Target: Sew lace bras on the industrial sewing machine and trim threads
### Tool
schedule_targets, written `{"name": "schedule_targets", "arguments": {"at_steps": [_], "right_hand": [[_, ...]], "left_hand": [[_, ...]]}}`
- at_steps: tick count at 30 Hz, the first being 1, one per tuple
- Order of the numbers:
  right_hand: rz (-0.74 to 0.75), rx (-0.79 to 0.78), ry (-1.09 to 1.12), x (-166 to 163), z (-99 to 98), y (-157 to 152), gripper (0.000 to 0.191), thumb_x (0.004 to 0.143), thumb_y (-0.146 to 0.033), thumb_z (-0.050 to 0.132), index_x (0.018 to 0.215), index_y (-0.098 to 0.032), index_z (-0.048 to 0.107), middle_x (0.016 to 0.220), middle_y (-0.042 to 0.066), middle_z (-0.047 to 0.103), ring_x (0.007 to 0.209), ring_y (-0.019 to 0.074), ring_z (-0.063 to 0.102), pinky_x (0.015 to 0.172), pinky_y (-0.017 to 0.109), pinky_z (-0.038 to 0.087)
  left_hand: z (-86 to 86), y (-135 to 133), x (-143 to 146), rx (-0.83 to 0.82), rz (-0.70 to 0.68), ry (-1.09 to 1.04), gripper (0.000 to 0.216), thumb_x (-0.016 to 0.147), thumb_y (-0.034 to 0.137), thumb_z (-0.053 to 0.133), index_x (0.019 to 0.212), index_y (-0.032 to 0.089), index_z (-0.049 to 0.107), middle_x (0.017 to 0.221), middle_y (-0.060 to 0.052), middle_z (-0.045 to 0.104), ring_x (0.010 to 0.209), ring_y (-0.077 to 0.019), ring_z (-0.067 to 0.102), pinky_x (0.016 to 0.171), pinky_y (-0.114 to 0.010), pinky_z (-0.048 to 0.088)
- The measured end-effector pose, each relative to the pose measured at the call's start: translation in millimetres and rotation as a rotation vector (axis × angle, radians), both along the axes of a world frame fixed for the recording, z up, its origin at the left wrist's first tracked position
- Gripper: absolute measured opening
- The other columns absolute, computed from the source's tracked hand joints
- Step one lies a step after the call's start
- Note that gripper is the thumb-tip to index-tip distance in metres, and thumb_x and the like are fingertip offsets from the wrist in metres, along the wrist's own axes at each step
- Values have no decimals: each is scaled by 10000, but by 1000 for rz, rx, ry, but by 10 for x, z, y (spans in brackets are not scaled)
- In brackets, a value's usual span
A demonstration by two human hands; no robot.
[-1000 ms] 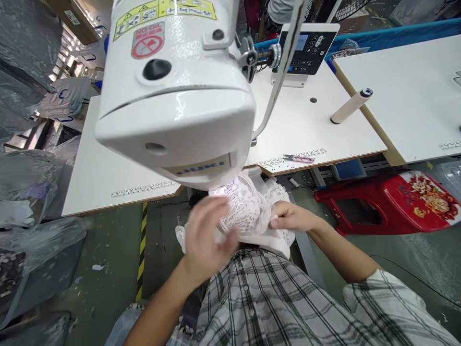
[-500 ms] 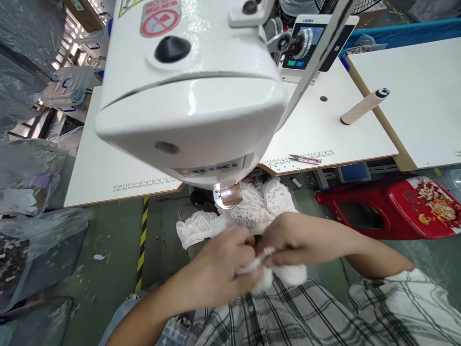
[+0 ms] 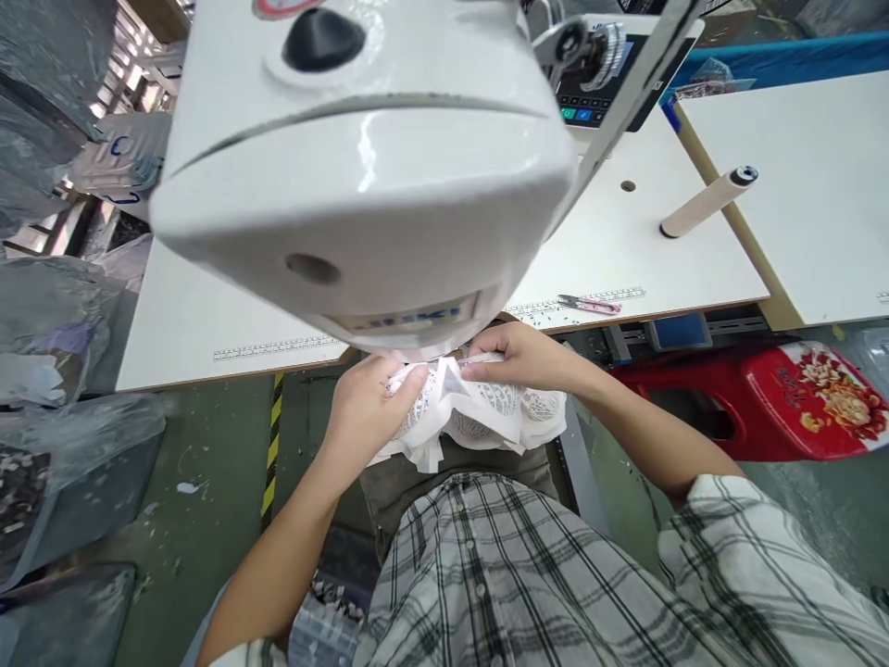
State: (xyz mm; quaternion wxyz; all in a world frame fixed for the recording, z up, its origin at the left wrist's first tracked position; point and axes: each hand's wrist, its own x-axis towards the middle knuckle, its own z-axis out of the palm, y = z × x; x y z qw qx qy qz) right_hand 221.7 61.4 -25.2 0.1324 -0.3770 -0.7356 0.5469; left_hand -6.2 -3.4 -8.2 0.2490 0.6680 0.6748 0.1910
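Under the head of a white sewing machine (image 3: 361, 213), a white lace bra (image 3: 479, 408) is stretched between my two hands. My left hand (image 3: 371, 398) pinches its left part, thumb on top of the lace. My right hand (image 3: 518, 357) grips a narrow edge of it between thumb and fingers, just right of the machine head. The bra's lower part hangs down over my lap. The machine head hides the needle and the fabric's far edge.
A beige thread cone (image 3: 708, 202) stands on the white table (image 3: 625, 250). Pink-handled thread snips (image 3: 589, 305) lie by its front edge. To the right is a red stool (image 3: 757, 398); plastic bins (image 3: 129, 153) and bags are at the left.
Both hands have moved up and forward, from close to my body to beneath the machine head, carrying the bra. They have spread apart with the fabric between them. The view has shifted slightly.
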Motion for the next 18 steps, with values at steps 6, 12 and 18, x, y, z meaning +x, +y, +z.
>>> {"name": "schedule_targets", "arguments": {"at_steps": [6, 12, 18], "right_hand": [[-53, -92, 32, -30, -60, 114, 430, 793, -584, 724, 819, -154, 734, 683, -3, 600, 634, 123, 508, 596, 255, 364], [-39, -79, 111, -31, -136, 205, 340, 795, -518, 769, 829, -180, 745, 729, 11, 673, 770, 175, 618, 730, 278, 474], [-82, -104, 131, -11, -201, 185, 371, 790, -523, 781, 919, -178, 740, 934, 51, 727, 942, 234, 654, 887, 351, 509]], "left_hand": [[11, 61, 29, -37, 52, -17, 464, 813, 387, 522, 512, 238, 202, 495, 40, 221, 494, -131, 231, 531, -307, 190], [-7, 82, 66, -60, 98, -13, 505, 811, 330, 522, 512, 240, 125, 508, 37, 163, 497, -129, 184, 523, -318, 160], [-36, 74, 59, -23, 88, -6, 489, 808, 334, 520, 503, 232, 152, 492, 32, 182, 490, -126, 222, 529, -320, 174]]}}
